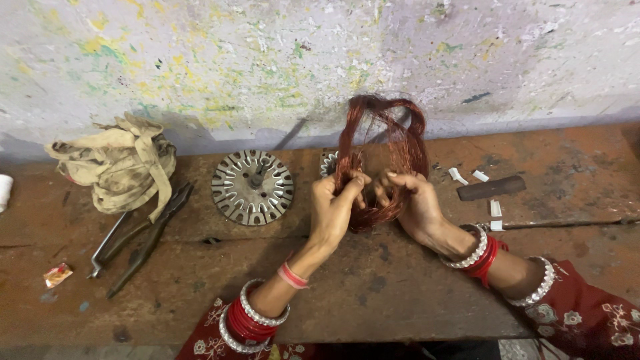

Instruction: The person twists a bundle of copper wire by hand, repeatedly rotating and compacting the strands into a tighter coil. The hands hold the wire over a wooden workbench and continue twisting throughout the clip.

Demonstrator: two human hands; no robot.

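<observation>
Two hands are working one hank of copper wire [383, 143] over the rusty worktop [373, 287], and everything else is lying out to either side of them. Far off to the left of the left hand, a crumpled dirty cloth [117, 163] is sitting near the wall, with dark pliers [143, 237] lying just below it, their handles pointing toward the person. Nearer the left hand, just to its left, a round slotted metal stator core [253, 186] is resting flat. The left hand [333, 210] is closing its grip on the lower left side of the coil, thumb and fingertips pressed together on the strands. The coil is standing upright between both hands, its long axis running up and away from them toward the wall, the loop rising above the fingers and a small bundle hanging beneath. The right hand [410, 203] is pinching the lower right side of the same loop, fingers curled in. Both hands are touching the wire, neither closer than the other. Right of the right hand, a dark flat bar [491, 188] and small white slips [460, 177] are lying near a thin metal rod [567, 223].
</observation>
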